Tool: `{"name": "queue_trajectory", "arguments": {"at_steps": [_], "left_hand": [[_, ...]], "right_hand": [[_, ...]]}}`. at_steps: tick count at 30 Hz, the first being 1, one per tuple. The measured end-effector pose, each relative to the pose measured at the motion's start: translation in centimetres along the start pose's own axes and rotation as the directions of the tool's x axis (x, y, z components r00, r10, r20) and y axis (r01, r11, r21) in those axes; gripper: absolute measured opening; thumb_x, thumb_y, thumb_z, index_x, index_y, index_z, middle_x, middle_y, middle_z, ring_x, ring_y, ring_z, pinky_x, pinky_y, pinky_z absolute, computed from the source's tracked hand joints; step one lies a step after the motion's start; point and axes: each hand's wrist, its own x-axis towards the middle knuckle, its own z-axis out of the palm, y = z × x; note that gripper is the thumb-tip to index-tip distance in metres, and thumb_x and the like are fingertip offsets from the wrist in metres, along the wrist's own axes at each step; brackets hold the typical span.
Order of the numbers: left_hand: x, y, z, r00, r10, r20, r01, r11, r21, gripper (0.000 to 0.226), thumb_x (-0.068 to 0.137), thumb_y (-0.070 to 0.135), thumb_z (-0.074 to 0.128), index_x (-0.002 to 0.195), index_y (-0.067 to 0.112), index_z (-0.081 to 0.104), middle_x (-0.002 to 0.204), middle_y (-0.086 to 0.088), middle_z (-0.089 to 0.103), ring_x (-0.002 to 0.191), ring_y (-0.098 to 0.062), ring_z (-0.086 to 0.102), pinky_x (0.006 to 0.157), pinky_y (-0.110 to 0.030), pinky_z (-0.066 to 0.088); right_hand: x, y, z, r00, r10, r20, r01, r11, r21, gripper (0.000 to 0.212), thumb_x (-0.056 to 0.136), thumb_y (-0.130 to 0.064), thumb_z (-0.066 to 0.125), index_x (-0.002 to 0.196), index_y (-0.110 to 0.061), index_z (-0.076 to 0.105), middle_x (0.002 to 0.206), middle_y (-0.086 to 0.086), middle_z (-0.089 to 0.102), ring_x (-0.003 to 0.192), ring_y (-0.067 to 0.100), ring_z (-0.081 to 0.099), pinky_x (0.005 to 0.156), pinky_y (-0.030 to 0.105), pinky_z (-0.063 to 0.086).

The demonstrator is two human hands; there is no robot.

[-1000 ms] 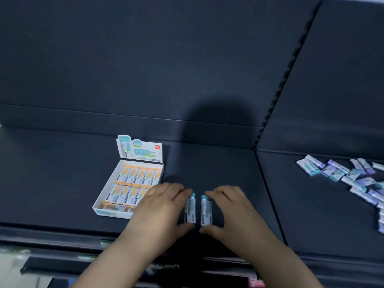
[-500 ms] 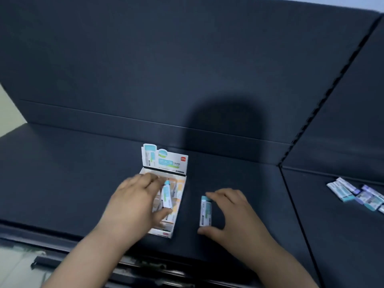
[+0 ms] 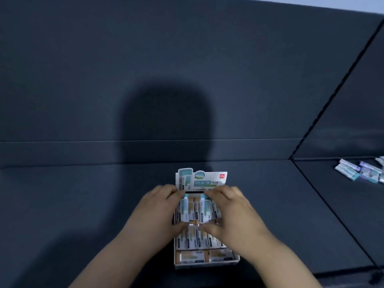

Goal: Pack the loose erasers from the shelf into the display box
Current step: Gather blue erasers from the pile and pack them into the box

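Note:
The white display box point(image 3: 205, 265) stands on the dark shelf in front of me, its printed lid flap point(image 3: 201, 180) upright at the back. Rows of orange-banded erasers point(image 3: 200, 256) fill it. My left hand point(image 3: 158, 215) pinches a teal-capped eraser point(image 3: 184, 208) over the box's back row. My right hand point(image 3: 234, 215) holds a second teal-capped eraser point(image 3: 204, 209) right beside the first. Both erasers lie lengthwise, caps toward the flap. Whether they rest on the erasers below is unclear.
A heap of loose teal and purple erasers point(image 3: 361, 171) lies on the neighbouring shelf section at the far right. A seam point(image 3: 332, 206) divides the two sections. The shelf's back wall point(image 3: 166, 80) rises behind the box, with my shadow on it.
Both hands carried their erasers from the shelf surface to over the box's back row; the right hand followed the left. The camera turned left, so the box now sits centred.

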Motion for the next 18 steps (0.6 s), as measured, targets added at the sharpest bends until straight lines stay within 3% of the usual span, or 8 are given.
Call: {"name": "queue_trajectory", "arguments": {"at_steps": [2,6,11,18], "left_hand": [[0.4,-0.4,0.4,0.999,0.028,0.019,-0.027,0.999,-0.041,0.071,0.082,0.048,0.061,0.143,0.029,0.032,0.134,0.014,0.037,0.123,-0.005,0.032,0.102,-0.016,0.022],[1.1,-0.6,1.4,0.999,0.033,0.009,-0.033,0.997,-0.069,0.063,0.077,0.037,0.068,0.135,0.023,0.047,0.125,0.006,0.05,0.116,-0.015,0.044,0.097,-0.025,0.035],[1.2,-0.4,2.4,0.996,-0.034,0.086,0.039,0.997,-0.064,0.066,0.084,0.041,0.06,0.143,0.029,0.032,0.135,0.01,0.037,0.123,-0.011,0.032,0.102,-0.021,0.029],[1.3,-0.1,2.9,0.994,-0.058,0.094,0.065,0.995,-0.072,0.058,0.083,0.04,0.061,0.135,0.024,0.042,0.133,0.009,0.032,0.12,-0.009,0.03,0.1,-0.017,0.031]], "right_hand": [[0.6,-0.3,0.2,1.0,0.012,0.022,-0.011,1.0,-0.029,0.076,0.078,-0.053,0.064,0.142,-0.029,0.03,0.136,-0.015,0.035,0.128,0.005,0.023,0.108,0.018,0.02],[1.7,-0.5,0.9,0.998,0.005,0.07,0.0,0.998,-0.062,0.069,0.077,-0.046,0.066,0.137,-0.028,0.038,0.131,-0.011,0.039,0.127,0.009,0.028,0.107,0.021,0.025],[3.1,-0.1,1.9,0.987,-0.018,0.157,0.035,0.994,-0.104,0.065,0.076,-0.042,0.068,0.134,-0.027,0.042,0.127,-0.006,0.046,0.122,0.015,0.036,0.104,0.028,0.033],[3.6,0.2,2.3,0.972,-0.022,0.232,0.054,0.99,-0.134,0.055,0.081,-0.039,0.062,0.131,-0.023,0.046,0.133,-0.002,0.048,0.125,0.02,0.038,0.103,0.028,0.03]]}}
